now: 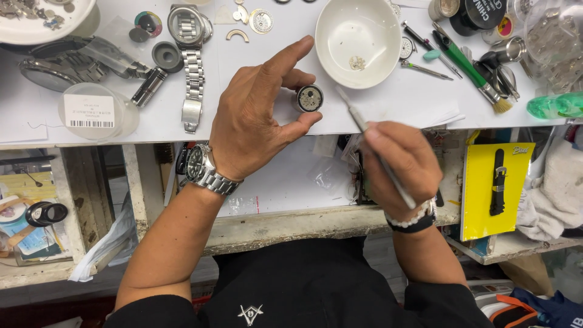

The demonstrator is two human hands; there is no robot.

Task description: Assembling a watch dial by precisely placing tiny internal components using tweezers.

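Head cam looked straight down, so nearest was the person's black top, then both forearms reaching up to the white surface (388,109). Right hand (404,167) was closed around a thin metal tool (373,146), looked like tweezers or a fine driver, grip pressed tight on the shaft with the tip aimed up and left, stopping just short of the small round watch movement (310,98). That hand had a beaded bracelet and a dark band on the wrist. Left hand (258,118) wore a steel wristwatch (200,165), and its grip was pinching the movement between thumb and middle finger, index finger stuck out straight toward the top of the shot. The movement sat on the surface near its front edge, just below and left of a white bowl (358,39) that had a tiny gear-like part in it.

Further back on the left lay a steel watch with bracelet (191,54) stretched out flat, plus a clear round lid with a barcode sticker (91,110). Off to the right, a green-handled brush (470,70) lay among other tools. Down right, below the surface, a yellow card with a black strap (495,182) sat on a shelf.
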